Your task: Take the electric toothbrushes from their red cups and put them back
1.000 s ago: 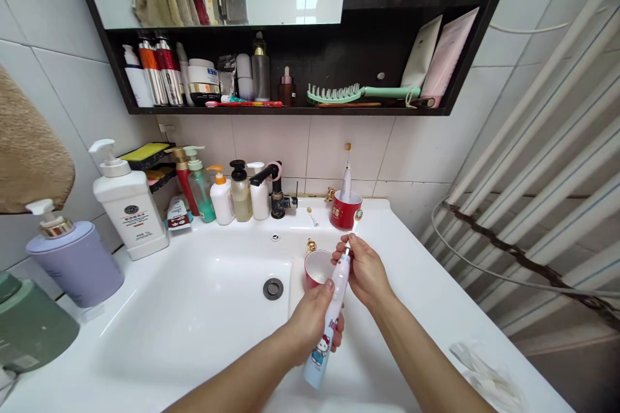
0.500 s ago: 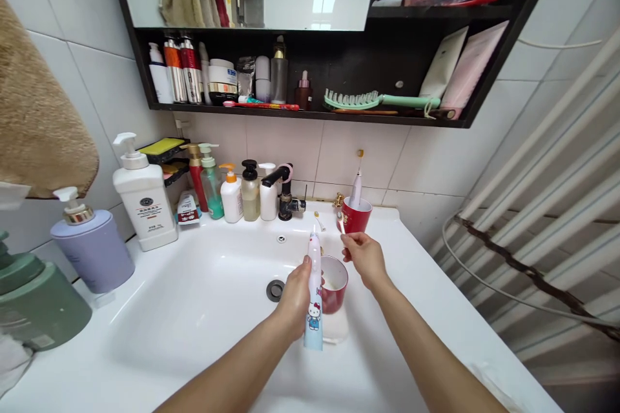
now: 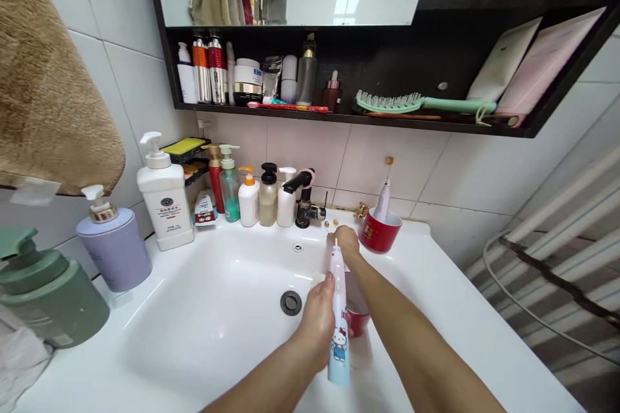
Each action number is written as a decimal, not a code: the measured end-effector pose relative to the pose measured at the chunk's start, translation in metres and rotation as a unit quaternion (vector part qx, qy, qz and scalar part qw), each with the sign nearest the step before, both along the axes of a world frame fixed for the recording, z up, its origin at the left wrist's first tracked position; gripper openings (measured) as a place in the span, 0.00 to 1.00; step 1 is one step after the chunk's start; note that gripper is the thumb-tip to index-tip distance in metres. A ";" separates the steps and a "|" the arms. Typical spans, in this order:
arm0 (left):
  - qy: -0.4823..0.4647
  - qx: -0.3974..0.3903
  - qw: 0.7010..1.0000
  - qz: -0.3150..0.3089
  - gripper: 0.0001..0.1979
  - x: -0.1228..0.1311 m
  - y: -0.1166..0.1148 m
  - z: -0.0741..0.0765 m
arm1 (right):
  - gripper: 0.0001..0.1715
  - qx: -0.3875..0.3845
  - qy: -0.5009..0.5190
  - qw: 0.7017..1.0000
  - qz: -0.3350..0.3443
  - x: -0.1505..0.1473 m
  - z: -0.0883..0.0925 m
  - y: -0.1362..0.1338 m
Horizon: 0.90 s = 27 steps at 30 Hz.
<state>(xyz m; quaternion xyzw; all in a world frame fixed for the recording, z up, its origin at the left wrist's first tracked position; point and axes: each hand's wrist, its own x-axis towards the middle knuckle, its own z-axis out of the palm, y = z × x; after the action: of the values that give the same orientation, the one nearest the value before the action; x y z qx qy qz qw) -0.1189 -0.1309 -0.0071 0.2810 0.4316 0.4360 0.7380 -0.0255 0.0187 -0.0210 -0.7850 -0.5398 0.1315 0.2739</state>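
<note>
My left hand (image 3: 317, 313) is wrapped round a white electric toothbrush handle (image 3: 339, 335) with a cartoon cat on it, held upright over the white sink (image 3: 203, 310). Its bare metal shaft points up. My right hand (image 3: 345, 242) reaches to the sink's back rim, fingers curled, beside two small gold-coloured pieces (image 3: 331, 224); what it pinches is hidden. A red cup (image 3: 359, 324) stands under my right forearm. A second red cup (image 3: 380, 235) at the back holds another electric toothbrush (image 3: 383, 197).
A black faucet (image 3: 304, 197) and several pump bottles (image 3: 249, 197) line the back rim. A large white dispenser (image 3: 166, 203), a lilac one (image 3: 113, 245) and a green one (image 3: 46, 290) stand left. The drain (image 3: 290, 302) is in the basin. A dark shelf (image 3: 349, 117) hangs overhead.
My right hand left the top of the toothbrush handle and moved back to the sink's rear rim. My left hand turned the handle upright. The view shifted left.
</note>
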 end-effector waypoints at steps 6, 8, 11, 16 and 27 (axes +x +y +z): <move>0.014 0.006 1.000 -0.014 0.25 0.000 -0.003 0.000 | 0.08 0.007 0.005 1.000 -0.013 0.013 0.006 0.004; 0.023 0.009 0.999 -0.031 0.25 0.000 -0.004 0.001 | 0.07 0.010 0.034 0.999 -0.015 0.017 0.008 0.000; 0.028 0.019 0.998 -0.050 0.24 0.002 -0.007 -0.001 | 0.06 0.024 0.103 0.994 -0.007 0.018 0.011 -0.016; 0.033 0.060 0.991 -0.117 0.22 0.008 -0.018 -0.010 | 0.06 0.068 0.254 0.964 0.031 0.027 0.029 -0.079; 0.063 0.139 0.971 -0.185 0.23 0.018 -0.037 -0.020 | 0.08 0.096 0.646 0.753 0.075 0.051 0.032 -0.155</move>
<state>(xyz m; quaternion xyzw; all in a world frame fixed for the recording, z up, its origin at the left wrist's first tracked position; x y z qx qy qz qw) -0.1007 -0.1678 -0.0276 0.4825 0.3526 0.3287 0.7313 0.0258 -0.1362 0.0113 -0.4394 -0.3014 0.5753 0.6205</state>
